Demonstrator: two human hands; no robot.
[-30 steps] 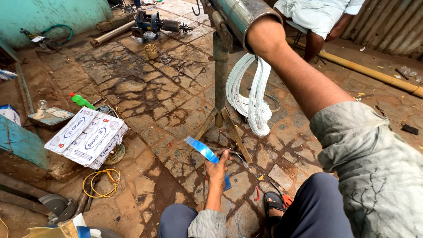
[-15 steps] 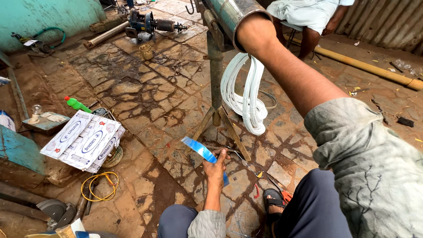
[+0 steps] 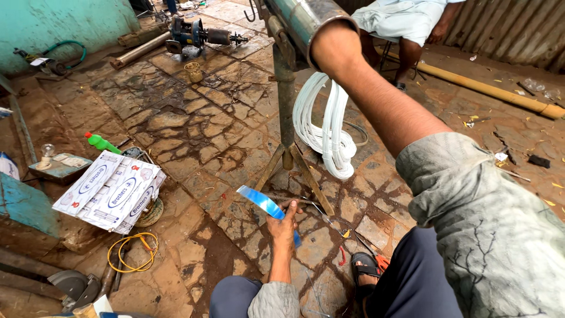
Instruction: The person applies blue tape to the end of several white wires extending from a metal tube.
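Left hand (image 3: 282, 222) gripping one blue strip (image 3: 263, 203), right arm inside one steel pipe (image 3: 306, 17)

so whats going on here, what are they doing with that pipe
A person crouches on a stone-paved workshop floor. Their right arm reaches into the open end of a metal pipe held on a stand, so that hand is hidden. The left hand holds a thin blue strip near the stand's legs. Coiled white cable hangs from the pipe.
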